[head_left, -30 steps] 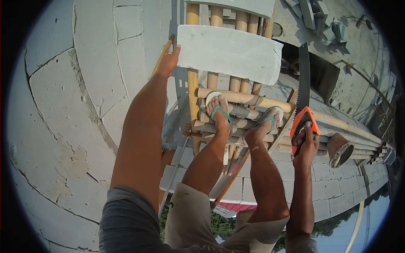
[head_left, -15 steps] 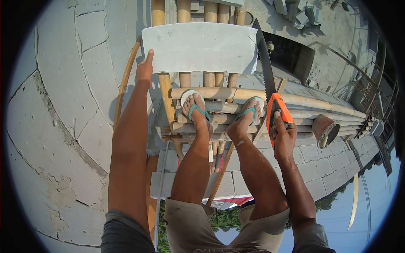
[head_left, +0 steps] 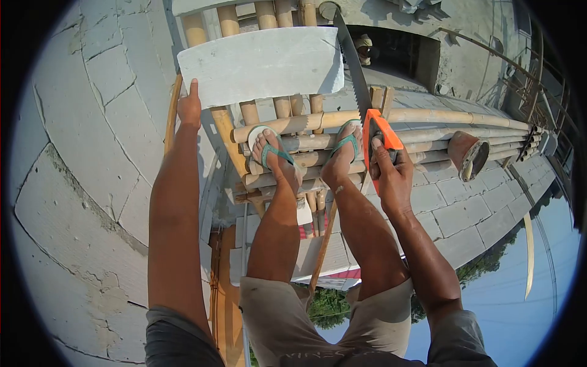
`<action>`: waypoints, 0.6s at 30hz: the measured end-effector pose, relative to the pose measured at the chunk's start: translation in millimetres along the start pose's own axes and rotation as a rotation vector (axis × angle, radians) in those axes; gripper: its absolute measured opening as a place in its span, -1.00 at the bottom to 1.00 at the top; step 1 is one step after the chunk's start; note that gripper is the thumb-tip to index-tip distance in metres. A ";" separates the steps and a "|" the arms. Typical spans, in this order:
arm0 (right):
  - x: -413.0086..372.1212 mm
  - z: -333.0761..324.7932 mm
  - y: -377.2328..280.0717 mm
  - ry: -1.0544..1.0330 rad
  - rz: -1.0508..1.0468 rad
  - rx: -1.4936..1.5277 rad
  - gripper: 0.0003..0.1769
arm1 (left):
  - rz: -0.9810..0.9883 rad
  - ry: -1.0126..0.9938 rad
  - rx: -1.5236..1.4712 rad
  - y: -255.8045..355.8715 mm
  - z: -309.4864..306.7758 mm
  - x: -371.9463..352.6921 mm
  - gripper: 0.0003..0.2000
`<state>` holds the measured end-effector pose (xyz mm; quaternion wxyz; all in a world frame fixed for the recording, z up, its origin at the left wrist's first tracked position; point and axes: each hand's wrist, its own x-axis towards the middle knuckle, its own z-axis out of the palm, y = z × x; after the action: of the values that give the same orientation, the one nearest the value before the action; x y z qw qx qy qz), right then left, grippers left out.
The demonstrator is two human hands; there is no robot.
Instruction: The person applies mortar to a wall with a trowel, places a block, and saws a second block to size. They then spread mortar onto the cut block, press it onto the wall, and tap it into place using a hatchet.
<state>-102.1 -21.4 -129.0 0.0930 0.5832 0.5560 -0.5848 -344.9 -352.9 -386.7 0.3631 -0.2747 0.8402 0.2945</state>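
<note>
A pale grey lightweight concrete block (head_left: 263, 68) lies across several upright bamboo poles. My left hand (head_left: 189, 111) holds its near left corner, the index finger stretched along the face and the other fingers largely hidden. My right hand (head_left: 395, 180) is closed round the orange handle of a hand saw (head_left: 356, 68). The saw's dark toothed blade points away from me, right beside the block's rough right end. Below the block, my feet (head_left: 273, 150) in green-strapped flip-flops stand on horizontal bamboo poles (head_left: 428, 136).
A grey block wall (head_left: 92, 177) rises at the left. A dirty bucket (head_left: 468, 154) rests on the poles at right. Beyond the blade is a dark opening (head_left: 397, 61), where a person's covered head (head_left: 363, 48) shows. Another block (head_left: 194, 5) lies at the top edge.
The view has shifted, so the block, saw and both hands appear further left and slightly higher. Both hands keep their holds, and the blade stays beside the block's right end.
</note>
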 end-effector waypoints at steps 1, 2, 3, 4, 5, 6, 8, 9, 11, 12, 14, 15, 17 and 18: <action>-3.9 -4.0 -1.1 -0.009 -0.002 -0.010 -0.76 | -0.001 -0.012 0.019 0.1 3.4 -15.4 -0.20; -12.2 -6.4 -3.1 0.002 0.006 0.003 -0.76 | 0.087 0.061 0.047 4.6 10.2 -32.0 -0.20; -20.8 -7.0 -7.1 0.030 0.012 -0.005 -0.76 | 0.181 0.137 0.071 12.1 15.1 -50.3 -0.20; -28.3 -6.8 -12.8 0.054 0.010 -0.009 -0.76 | 0.190 0.169 0.071 4.5 24.2 -65.0 -0.18; -37.6 -7.5 -16.3 0.069 -0.019 -0.019 -0.73 | 0.201 0.204 0.067 -1.8 30.9 -82.8 -0.17; -44.3 -8.7 -18.2 0.076 -0.024 0.001 -0.73 | 0.160 0.115 0.044 4.9 27.1 -117.0 -0.15; -57.3 -10.8 -19.7 0.097 -0.027 -0.088 -0.67 | 0.182 -0.035 -0.134 -2.0 23.0 -169.1 -0.24; -68.0 -12.9 -23.8 0.107 -0.017 -0.136 -0.64 | 0.168 -0.059 -0.236 -13.9 22.1 -190.8 -0.28; -84.6 -15.7 -39.9 0.130 -0.020 -0.167 -0.61 | 0.073 -0.127 -0.182 6.0 -4.9 -252.8 -0.30; -91.0 -17.8 -46.9 0.141 -0.041 -0.216 -0.58 | -0.029 -0.182 -0.152 10.6 -17.8 -273.5 -0.32; -102.1 -21.7 -51.7 0.151 -0.093 -0.189 -0.54 | -0.111 -0.262 -0.210 10.1 -36.7 -295.6 -0.32; -109.2 -23.4 -56.4 0.148 -0.071 -0.219 -0.54 | -0.205 -0.340 -0.265 8.2 -47.0 -307.3 -0.31; -120.0 -25.2 -58.3 0.146 -0.013 -0.252 -0.53 | -0.180 -0.368 -0.263 4.4 -69.0 -323.1 -0.33; -125.0 -25.7 -58.6 0.146 -0.010 -0.250 -0.53 | -0.139 -0.394 -0.276 4.5 -78.2 -325.6 -0.34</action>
<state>-93.7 -48.0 8.6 0.1214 0.6053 0.6325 -0.4677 -192.3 -323.4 -90.0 0.4985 -0.3162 0.6840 0.4285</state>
